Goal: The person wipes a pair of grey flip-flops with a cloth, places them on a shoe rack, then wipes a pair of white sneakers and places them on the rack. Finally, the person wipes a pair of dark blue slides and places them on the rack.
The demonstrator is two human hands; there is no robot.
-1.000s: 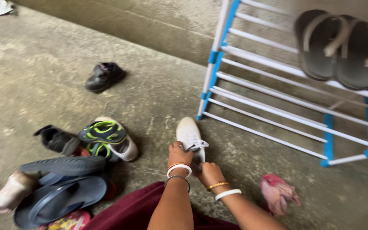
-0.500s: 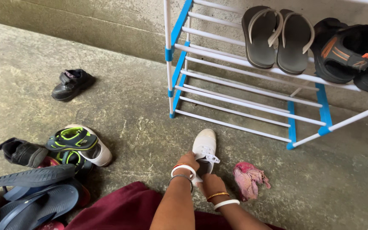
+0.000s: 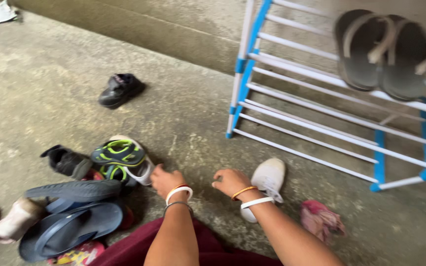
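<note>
I see the left hand [image 3: 166, 178] part-open, holding nothing, fingertips at the white sneaker [image 3: 141, 172] in the shoe pile near the floor's left edge. Right hand [image 3: 229, 180] loosely curled, empty, just beside the white shoe [image 3: 267, 178]. Risk: the green sandal [image 3: 118, 152] sits stacked on that sneaker, so I judge a tug could tip it off; frame blurred, contact unclear.

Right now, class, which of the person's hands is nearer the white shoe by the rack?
Right. The right hand is just left of the white shoe, its wrist crossing over the shoe's heel end. The left hand is farther left, by the shoe pile.
</note>
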